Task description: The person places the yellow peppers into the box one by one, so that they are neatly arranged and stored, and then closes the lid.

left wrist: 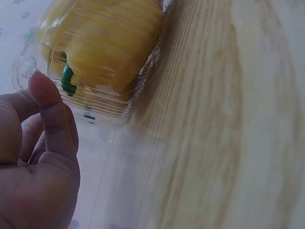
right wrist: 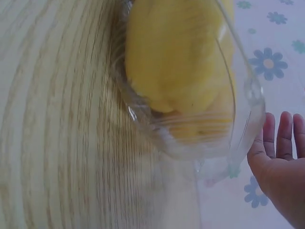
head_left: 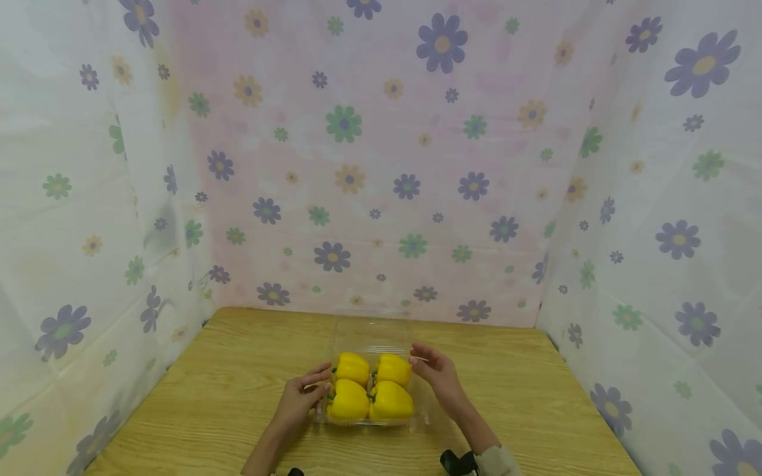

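Several yellow bell peppers (head_left: 391, 401) with green stems sit in two rows inside a clear plastic clamshell box (head_left: 421, 410). Its see-through lid (head_left: 363, 337) stands open at the back. On the left side, my left hand (head_left: 296, 400) pinches the box's rim, with the thumb (left wrist: 44, 90) on top and fingers below. My right hand (head_left: 442, 380) is at the box's right side near the back, its fingers (right wrist: 284, 136) extended beside the rim (right wrist: 256, 95). Whether those fingertips touch the plastic is hard to tell.
The box rests on a wood-grain table (head_left: 238, 370). Flower-print cloth (head_left: 381, 145) hangs behind the table and along its left and right sides. A dark strap (head_left: 458, 461) is on the right wrist, by a light sleeve (head_left: 499, 461).
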The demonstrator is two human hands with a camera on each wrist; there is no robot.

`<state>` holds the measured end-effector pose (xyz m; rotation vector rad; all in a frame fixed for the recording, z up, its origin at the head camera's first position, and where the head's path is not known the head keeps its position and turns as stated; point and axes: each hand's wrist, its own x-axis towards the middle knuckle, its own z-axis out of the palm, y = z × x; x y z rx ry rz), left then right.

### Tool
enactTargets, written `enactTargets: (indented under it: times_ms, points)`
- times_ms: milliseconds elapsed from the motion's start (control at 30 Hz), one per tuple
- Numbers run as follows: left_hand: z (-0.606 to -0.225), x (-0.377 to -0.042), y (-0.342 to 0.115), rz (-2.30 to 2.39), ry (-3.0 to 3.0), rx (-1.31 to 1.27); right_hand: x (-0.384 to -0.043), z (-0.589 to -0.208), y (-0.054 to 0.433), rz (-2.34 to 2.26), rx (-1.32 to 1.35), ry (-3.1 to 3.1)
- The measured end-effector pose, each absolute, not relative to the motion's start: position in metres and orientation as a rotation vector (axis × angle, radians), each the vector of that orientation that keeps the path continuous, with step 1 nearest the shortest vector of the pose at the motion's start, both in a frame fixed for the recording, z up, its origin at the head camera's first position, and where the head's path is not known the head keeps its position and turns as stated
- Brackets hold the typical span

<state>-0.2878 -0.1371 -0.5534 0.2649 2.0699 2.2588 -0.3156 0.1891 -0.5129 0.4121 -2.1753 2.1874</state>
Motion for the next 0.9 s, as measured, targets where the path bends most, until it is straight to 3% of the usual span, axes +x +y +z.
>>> enactTargets:
  times_ms: [900]
  points:
    - [-0.556,-0.290,-0.141,2.259,2.033,0.345,-0.362,-0.523,0.207,2.122,0.186,-2.200]
